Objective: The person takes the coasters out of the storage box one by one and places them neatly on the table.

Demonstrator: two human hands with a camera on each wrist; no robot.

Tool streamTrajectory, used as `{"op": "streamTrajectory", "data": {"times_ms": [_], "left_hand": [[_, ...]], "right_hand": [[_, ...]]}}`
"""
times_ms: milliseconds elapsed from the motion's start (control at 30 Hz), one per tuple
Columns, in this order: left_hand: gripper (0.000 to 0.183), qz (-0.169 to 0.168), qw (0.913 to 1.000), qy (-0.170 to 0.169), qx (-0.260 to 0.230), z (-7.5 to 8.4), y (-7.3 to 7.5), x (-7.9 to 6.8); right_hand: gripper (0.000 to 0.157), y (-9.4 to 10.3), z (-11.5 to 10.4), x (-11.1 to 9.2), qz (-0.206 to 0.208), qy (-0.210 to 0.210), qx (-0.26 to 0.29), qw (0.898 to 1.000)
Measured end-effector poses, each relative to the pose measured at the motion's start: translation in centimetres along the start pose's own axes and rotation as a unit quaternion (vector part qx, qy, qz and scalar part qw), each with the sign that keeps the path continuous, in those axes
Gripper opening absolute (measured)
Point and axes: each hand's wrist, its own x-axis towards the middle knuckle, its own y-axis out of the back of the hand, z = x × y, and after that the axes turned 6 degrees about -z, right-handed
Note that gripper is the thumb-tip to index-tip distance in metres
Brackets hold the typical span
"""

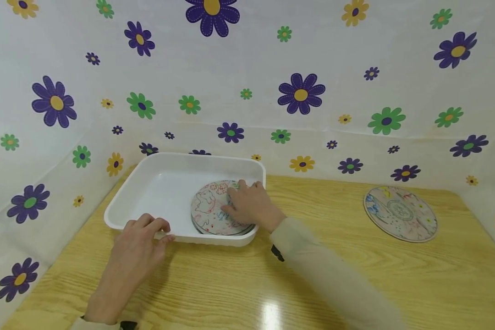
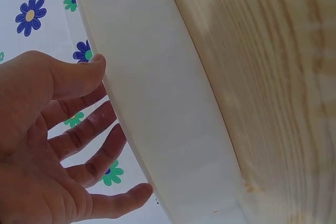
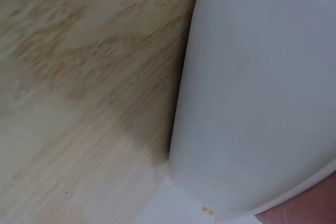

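Note:
A white tray [image 1: 148, 201] stands on the table. Inside, at its right end, lies a round patterned mat [image 1: 206, 206] with pink, red and blue drawings; a dark edge shows beneath it. My right hand [image 1: 251, 204] reaches over the tray's right side and grips the mat at its right edge, the thumb on top. Its fingertips are partly hidden. My left hand [image 1: 142, 243] holds the tray's front rim. In the left wrist view, the thumb of that left hand [image 2: 47, 135] touches the rim, with the fingers curled behind it.
Another round patterned mat [image 1: 400, 213] lies on the wooden table [image 1: 321, 215] to the right. A white cloth with printed flowers [image 1: 251, 64] hangs behind the table and at both sides. The tray's back wall stands close to that cloth.

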Motion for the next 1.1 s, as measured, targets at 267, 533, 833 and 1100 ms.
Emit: {"op": "streamTrajectory", "data": {"times_ms": [267,533,833,1100], "left_hand": [[0.014,-0.007,1.0000,0.006,-0.001,0.01,-0.01,-0.03],[0.015,-0.007,1.0000,0.006,-0.001,-0.05,0.11,-0.01],[0.015,-0.011,0.9999,0.009,-0.006,-0.17,-0.01,-0.08],[0.016,-0.002,1.0000,0.003,-0.006,-0.10,-0.03,-0.10]], "right_hand": [[0.065,0.16,-0.79,0.04,-0.019,-0.036,-0.035,0.999],[0.064,0.09,-0.76,0.12,-0.001,-0.033,-0.045,0.998],[0.058,-0.26,-0.74,0.10,0.020,-0.024,-0.045,0.998],[0.051,-0.20,-0.57,0.23,0.040,-0.026,-0.037,0.998]]}}
